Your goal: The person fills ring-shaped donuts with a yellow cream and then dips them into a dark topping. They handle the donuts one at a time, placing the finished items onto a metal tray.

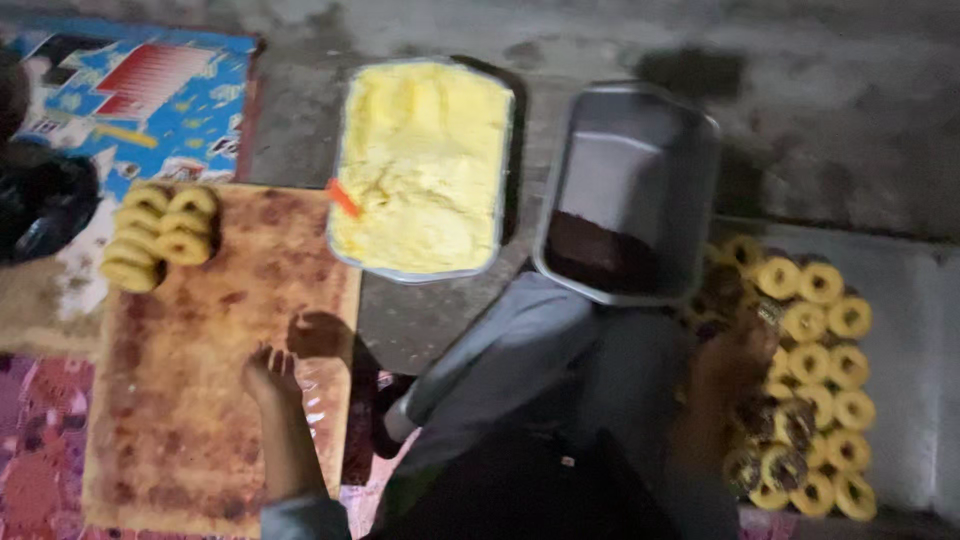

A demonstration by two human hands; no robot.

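Dimly, the left hand [268, 372] spreads flat on the board [180, 400]; the right hand's [735, 355] grip over ring pastries [815, 350] is unreadable.

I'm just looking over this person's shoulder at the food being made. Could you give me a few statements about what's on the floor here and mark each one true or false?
1. The rectangular metal tray of pale yellow dough is nearly full. True.
2. The grey metal tray with dark brown filling is heaped to the brim. False: the filling covers only its near end.
3. A small stack of yellow ring-shaped pastries sits on the far left corner of the brown wooden board. True.
4. The left hand is holding a knife. False: it rests on the board with nothing visible in it.
5. The right hand is over the many ring pastries on the pale sheet. True.
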